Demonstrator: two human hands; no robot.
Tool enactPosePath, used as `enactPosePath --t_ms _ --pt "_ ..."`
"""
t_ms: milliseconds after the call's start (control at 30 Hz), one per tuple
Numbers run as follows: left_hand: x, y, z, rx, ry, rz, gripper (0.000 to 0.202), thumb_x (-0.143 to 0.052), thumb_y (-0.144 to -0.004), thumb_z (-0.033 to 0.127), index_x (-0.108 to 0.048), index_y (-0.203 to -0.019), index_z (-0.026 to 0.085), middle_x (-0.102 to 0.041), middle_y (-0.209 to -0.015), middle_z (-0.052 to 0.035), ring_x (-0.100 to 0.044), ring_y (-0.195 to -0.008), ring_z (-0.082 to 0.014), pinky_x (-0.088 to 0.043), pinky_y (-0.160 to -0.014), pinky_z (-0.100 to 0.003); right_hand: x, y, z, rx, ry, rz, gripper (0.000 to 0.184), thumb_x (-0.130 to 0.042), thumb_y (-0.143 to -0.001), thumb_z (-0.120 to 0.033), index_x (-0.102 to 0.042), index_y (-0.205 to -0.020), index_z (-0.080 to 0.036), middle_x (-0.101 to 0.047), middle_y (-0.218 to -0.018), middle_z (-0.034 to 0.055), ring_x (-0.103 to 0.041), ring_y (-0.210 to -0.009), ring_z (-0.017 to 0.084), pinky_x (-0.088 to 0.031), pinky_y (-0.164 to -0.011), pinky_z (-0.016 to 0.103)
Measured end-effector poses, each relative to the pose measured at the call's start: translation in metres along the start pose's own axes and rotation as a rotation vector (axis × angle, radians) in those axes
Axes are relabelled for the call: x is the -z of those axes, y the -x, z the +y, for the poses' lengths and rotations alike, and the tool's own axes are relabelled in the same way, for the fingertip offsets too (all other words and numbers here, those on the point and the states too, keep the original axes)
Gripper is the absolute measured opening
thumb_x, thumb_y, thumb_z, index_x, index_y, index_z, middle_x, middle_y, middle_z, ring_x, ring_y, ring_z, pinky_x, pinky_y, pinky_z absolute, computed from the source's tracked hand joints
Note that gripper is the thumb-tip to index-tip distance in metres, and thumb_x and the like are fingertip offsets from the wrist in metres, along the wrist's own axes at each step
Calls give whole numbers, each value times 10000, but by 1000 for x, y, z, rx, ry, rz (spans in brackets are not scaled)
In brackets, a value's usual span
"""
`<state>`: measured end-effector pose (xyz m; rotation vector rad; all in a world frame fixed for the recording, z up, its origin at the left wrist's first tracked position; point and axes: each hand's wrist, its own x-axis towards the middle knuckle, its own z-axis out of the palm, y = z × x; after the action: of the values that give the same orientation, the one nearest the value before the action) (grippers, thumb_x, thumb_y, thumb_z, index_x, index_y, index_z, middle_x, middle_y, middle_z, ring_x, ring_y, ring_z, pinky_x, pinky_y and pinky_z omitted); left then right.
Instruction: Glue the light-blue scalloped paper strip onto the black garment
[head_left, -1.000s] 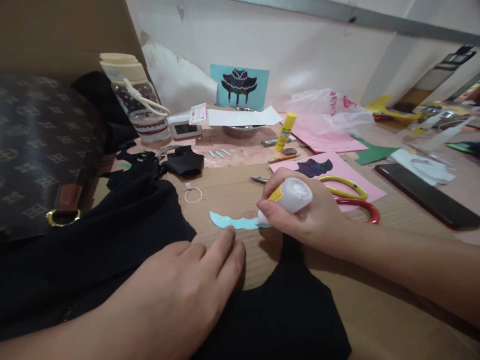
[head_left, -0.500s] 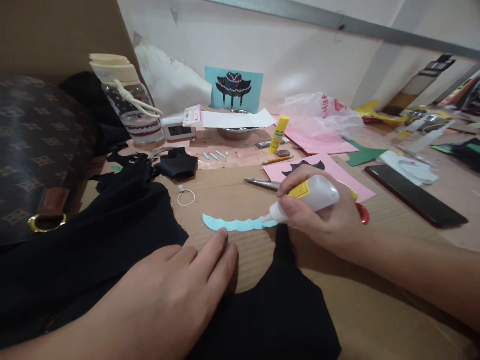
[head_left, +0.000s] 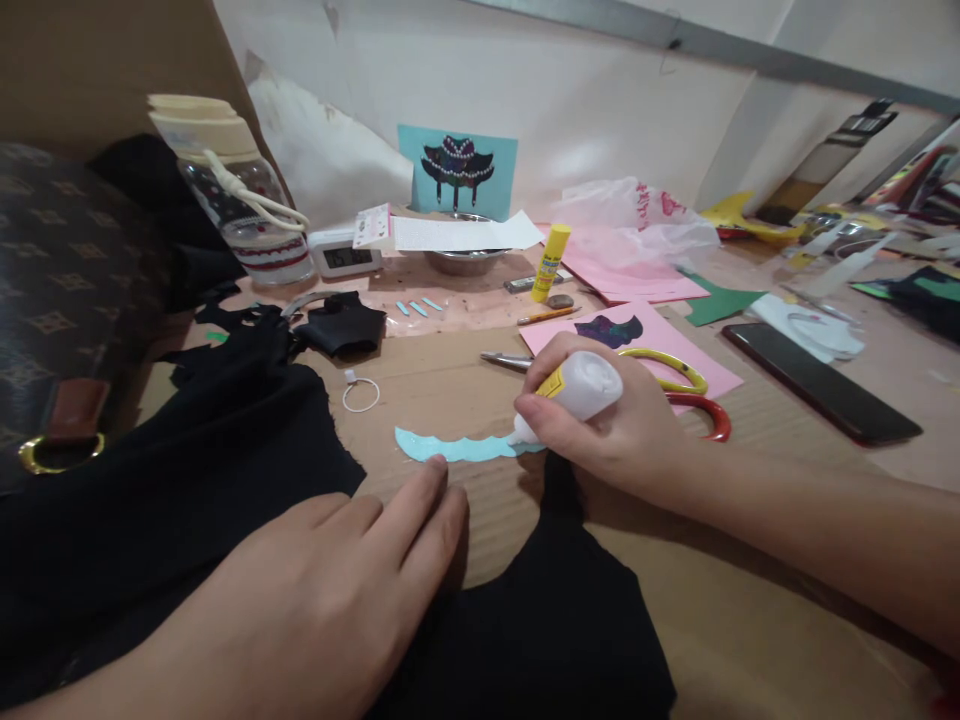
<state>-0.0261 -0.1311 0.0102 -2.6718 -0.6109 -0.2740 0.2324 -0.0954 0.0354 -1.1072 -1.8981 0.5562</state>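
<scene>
My right hand point(head_left: 615, 430) grips a small white glue bottle point(head_left: 581, 390) with a yellow label, its nozzle tip touching the right end of a light blue scalloped paper strip point(head_left: 450, 447) lying on brown cardboard point(head_left: 750, 600). My left hand point(head_left: 330, 590) lies flat, fingers together and stretched out, fingertips just below the strip's left part and resting partly on black fabric point(head_left: 187, 520).
Scissors point(head_left: 682, 390) with yellow and red handles lie on a pink sheet point(head_left: 697, 355) behind my right hand. A white ring point(head_left: 361, 394), yellow glue stick point(head_left: 550, 262), metal bowl point(head_left: 465, 260), blue card point(head_left: 457, 172), water bottle point(head_left: 232, 195), patterned bag point(head_left: 52, 300) and dark phone point(head_left: 817, 380) surround the work area.
The bottle, tipped flatter half a second ago, now stands steeper again with its nozzle slightly further left on the strip's right end. My left hand stays in place.
</scene>
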Motion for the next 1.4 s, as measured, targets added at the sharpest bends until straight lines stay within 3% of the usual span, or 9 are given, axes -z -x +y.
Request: enactPosePath --t_ms 333,500,733,1400 --pt "-1 -2 0 4 -5 22 587 -433 -749 55 -534 -1326 76 -655 -1307 -195 -593 -654 -230 -466 -533 -380 9 0 0 -62 140 32 232 -701 -857 -359 -546 -751 -222 -549 -631 -35 -492 -542 122 -389 -497 276" --pt "1 -3 0 -5 -21 29 556 -413 -746 30 -576 -1275 85 -691 -1249 -182 -590 -617 -213 -458 -516 -361 10 1 -6 -14 32 126 158 -710 -840 -284 -575 -771 -240 -602 -681 -17 -532 -577 133 -413 -515 281" --pt "5 -3 -1 -16 -57 19 540 -407 -749 44 -606 -1248 100 -704 -1229 -180 -619 -642 -217 -493 -532 -350 -5 2 1 -34 -34 14 228 -756 -835 -377 -592 -820 -219 -613 -670 -41 -535 -548 105 -417 -501 251" --pt "0 0 1 2 -13 3 581 -412 -775 47 -544 -1338 96 -664 -1297 -184 -606 -651 -232 -488 -541 -384 2 1 2 -33 42 24 230 -728 -859 -366 -566 -785 -220 -608 -672 -32 -546 -592 125 -432 -541 260"
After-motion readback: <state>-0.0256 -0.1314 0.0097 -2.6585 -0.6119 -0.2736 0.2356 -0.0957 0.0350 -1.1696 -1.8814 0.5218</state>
